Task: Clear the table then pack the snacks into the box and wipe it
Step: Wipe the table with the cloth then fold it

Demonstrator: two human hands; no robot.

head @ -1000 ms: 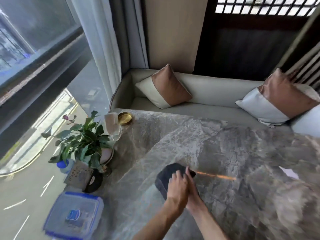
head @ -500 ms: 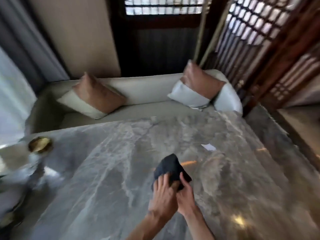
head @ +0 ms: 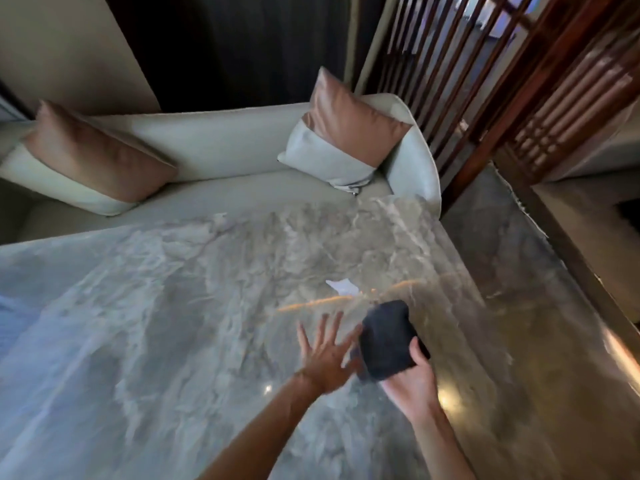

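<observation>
A folded dark cloth (head: 387, 339) is held over the grey marble table (head: 173, 306) near its right edge. My right hand (head: 410, 382) grips the cloth from below, fingers curled around its near side. My left hand (head: 323, 351) is beside the cloth on its left, fingers spread, holding nothing, its fingertips almost touching the cloth. A small white scrap of paper (head: 343, 286) lies on the table just beyond the cloth. The snack box is out of view.
A pale sofa (head: 214, 188) runs along the table's far side with two tan-and-white cushions (head: 86, 157) (head: 343, 140). A dark wooden slatted screen (head: 485, 81) stands at the right. The table's right edge drops to the floor (head: 540, 271).
The view swung right, away from the plant and the blue-lidded box. Both hands moved right with the cloth; my left hand came off it and spread.
</observation>
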